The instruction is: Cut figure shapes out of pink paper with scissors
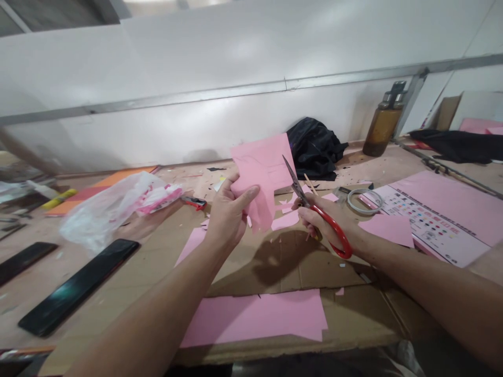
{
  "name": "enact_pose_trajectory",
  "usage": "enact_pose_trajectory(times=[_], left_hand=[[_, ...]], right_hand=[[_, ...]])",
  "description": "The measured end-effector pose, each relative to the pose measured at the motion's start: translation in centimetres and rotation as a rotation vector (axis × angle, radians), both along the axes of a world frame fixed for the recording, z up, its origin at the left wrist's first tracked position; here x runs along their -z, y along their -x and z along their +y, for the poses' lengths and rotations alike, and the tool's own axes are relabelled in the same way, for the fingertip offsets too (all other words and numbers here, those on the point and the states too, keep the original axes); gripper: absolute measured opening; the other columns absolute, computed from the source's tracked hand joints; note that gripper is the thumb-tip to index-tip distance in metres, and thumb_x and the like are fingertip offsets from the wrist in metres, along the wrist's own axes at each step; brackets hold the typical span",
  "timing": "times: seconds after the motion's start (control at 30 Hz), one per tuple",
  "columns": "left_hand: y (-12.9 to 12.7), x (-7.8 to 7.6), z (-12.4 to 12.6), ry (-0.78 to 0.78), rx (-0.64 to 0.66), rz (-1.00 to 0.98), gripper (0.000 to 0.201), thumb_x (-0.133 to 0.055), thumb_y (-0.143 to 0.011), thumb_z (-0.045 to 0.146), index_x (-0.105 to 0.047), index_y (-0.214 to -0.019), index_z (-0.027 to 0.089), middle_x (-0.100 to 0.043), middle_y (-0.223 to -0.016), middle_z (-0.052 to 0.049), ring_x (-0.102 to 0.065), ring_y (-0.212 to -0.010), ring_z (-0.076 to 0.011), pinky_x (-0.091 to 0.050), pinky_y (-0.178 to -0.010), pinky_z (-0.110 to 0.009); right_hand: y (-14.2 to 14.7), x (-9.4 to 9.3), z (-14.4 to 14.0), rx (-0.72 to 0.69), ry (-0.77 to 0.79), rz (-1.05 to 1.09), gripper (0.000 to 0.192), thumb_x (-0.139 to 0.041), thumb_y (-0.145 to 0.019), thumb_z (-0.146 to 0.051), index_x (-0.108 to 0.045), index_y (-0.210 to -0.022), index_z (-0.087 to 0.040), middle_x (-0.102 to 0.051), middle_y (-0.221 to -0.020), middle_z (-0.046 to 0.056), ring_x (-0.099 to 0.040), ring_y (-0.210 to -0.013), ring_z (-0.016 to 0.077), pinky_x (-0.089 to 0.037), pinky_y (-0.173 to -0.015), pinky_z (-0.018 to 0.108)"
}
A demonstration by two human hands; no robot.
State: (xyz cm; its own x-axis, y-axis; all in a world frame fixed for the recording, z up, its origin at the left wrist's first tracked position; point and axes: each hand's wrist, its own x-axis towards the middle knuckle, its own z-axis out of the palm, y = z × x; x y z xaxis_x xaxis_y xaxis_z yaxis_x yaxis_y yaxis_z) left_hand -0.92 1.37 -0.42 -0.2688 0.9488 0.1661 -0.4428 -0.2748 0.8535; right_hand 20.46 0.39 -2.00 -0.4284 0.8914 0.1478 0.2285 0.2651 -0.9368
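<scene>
Cutting pink paper
Your left hand (229,213) pinches the pink sheet (262,175) (held upright); your right hand (328,222) grips the red-handled scissors (314,207), blades beside it.

Two hands are seen at centre frame: the left hand (228,217) and the right hand (328,222). One pair of red-handled scissors (314,207) and one raised pink paper sheet (263,167) are counted between them. Two dark phones are laid at lower left, a larger phone (78,287) and a smaller phone (25,260). One tape roll (365,200), one brown bottle (383,125) and one black bag (314,146) are shown toward the upper right. One clear plastic bag (106,209) is seen at left. Small pink scraps cannot be counted exactly.
</scene>
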Motion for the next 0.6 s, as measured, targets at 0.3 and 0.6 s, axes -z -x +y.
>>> enact_pose_trajectory(times=[0.3,0.6], left_hand=[[0.09,0.06,0.0,0.013,-0.006,0.014,0.05,-0.091,-0.058,0.013,-0.067,-0.099,0.026,-0.076,-0.088,0.001,-0.07,-0.072,-0.0131,-0.056,-0.068,-0.023],[0.12,0.14,0.1,0.006,-0.012,0.007,0.052,-0.09,-0.057,0.012,-0.067,-0.101,0.025,-0.076,-0.089,0.001,-0.07,-0.074,-0.0129,-0.056,-0.072,-0.023]], right_hand=[[-0.05,-0.08,-0.08,0.009,-0.006,-0.009,0.019,-0.05,-0.097,-0.041,-0.058,-0.1,-0.024,-0.052,-0.068,-0.005,-0.053,-0.058,0.0128,-0.046,-0.056,0.025],[-0.12,-0.09,0.02,0.024,-0.042,-0.015,0.021,-0.053,-0.095,-0.043,-0.055,-0.093,-0.022,-0.055,-0.071,-0.004,-0.055,-0.06,0.013,-0.046,-0.059,0.026]])
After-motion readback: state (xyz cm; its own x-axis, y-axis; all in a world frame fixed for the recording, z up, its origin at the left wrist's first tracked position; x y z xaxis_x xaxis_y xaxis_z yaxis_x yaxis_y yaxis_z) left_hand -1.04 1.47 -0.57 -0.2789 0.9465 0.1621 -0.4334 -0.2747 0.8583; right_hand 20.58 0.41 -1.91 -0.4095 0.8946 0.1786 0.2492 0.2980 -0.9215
